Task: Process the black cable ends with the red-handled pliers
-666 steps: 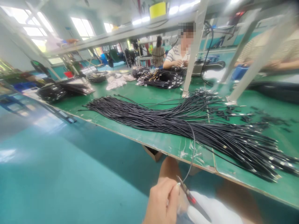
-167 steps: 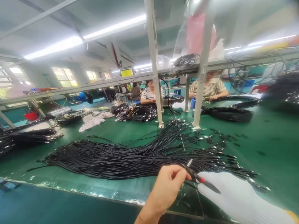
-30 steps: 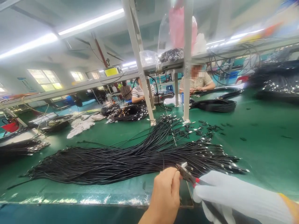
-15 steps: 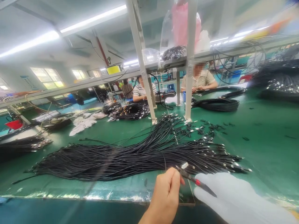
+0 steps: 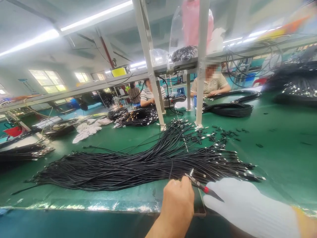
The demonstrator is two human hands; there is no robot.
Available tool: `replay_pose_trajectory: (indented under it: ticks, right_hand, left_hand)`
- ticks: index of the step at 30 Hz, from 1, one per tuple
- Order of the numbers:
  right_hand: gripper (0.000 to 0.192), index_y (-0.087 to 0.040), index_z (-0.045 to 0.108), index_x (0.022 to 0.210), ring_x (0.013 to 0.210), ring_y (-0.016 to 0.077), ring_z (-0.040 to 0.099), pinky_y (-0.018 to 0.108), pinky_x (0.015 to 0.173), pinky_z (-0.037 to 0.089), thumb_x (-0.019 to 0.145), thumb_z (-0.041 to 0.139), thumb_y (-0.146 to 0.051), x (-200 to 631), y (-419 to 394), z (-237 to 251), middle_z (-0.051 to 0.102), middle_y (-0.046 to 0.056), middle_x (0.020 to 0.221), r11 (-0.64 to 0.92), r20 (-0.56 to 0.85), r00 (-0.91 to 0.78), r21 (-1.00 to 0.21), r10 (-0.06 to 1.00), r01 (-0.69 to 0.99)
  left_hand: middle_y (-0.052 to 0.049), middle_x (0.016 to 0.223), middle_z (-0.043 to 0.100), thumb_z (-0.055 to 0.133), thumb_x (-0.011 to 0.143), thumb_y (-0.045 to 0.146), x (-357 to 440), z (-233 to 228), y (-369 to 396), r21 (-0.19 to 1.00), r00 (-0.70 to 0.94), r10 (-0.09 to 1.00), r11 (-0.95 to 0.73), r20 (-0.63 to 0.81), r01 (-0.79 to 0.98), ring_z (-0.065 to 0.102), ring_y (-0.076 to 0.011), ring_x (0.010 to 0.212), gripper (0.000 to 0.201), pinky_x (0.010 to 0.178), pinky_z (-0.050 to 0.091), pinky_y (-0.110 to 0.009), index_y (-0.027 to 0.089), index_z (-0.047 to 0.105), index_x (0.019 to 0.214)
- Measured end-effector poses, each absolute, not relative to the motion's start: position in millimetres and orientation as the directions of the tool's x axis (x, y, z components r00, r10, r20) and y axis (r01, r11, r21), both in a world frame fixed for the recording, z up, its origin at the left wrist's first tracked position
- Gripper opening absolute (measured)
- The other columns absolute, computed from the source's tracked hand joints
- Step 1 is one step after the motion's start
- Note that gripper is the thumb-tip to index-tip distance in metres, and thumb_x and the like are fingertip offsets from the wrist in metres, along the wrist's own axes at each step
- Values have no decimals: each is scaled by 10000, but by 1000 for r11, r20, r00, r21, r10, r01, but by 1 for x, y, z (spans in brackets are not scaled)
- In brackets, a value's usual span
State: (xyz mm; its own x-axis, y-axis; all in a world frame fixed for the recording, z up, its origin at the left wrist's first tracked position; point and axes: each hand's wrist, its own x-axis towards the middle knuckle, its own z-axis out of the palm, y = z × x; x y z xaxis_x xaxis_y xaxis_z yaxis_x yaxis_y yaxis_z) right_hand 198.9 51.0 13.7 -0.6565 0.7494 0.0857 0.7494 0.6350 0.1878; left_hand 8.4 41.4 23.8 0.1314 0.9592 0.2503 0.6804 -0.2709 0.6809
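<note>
My left hand (image 5: 177, 200), bare, is closed round a black cable (image 5: 171, 169), a short length of which rises above the knuckles. Just past the thumb a silver connector (image 5: 191, 172) shows, with its narrow side towards me. My right hand (image 5: 245, 201), in a white knitted glove, grips pliers (image 5: 208, 190) with red and black handles. The jaws of the pliers are at the connector beside my left thumb; whether they pinch it I cannot tell. Behind both hands a wide bundle of black cables (image 5: 111, 172) lies along the table, many silver-tipped ends pointing right.
Small black pieces (image 5: 226, 133) are scattered on the green table (image 5: 279, 152). Two white posts (image 5: 201, 92) hold a shelf with plastic bags. Coiled cables (image 5: 230, 110) lie farther back, and a white cloth (image 5: 86, 132) is at left. Co-workers (image 5: 218, 86) sit across the table.
My left hand has turned, so the connector now shows its narrow side instead of its broad face. My gloved right hand and the pliers have shifted slightly left and up.
</note>
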Motion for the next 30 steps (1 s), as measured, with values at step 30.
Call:
replay_pose_trajectory:
  ticks: [30]
  right_hand:
    - [295,-278,679,758,446,187,609,269,392,357,915,434,-328,191,44,14,724,19,671,496,522,-400,-53,754,867]
  left_hand:
    - [75,529,349,374,954,105,2,39,30,441,259,868,-447,423,778,304,-120,471,322,468,263,-273,243,385,663]
